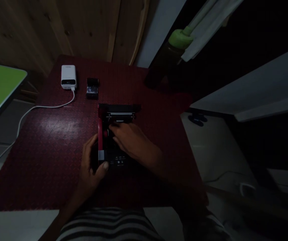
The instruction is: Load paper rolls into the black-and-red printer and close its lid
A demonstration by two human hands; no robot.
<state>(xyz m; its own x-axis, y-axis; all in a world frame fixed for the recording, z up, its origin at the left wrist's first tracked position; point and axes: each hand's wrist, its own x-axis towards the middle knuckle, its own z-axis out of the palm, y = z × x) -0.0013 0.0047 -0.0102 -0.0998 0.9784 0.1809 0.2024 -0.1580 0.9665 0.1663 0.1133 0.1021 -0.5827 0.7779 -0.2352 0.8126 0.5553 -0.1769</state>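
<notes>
A small black and red printer point(100, 134) stands on the dark red table with its lid point(119, 107) raised at the back. Small lit icons show on its front panel. My left hand point(90, 164) grips its left side, the thumb on the front corner and the fingers around the outer wall. My right hand point(127, 137) reaches into the open compartment from the right, fingers bent down near a red round part point(105, 133). The hand and the dim light hide what its fingertips touch. Behind the printer lies a small black object with a patterned face point(92, 88).
A white power bank point(68, 76) with a plugged-in white cable point(50, 106) lies at the table's point(58, 160) back left. A green-capped bottle point(180, 39) stands at the back right. A green tabletop point(0, 85) juts in at left. Dark slippers point(197, 119) lie on the floor.
</notes>
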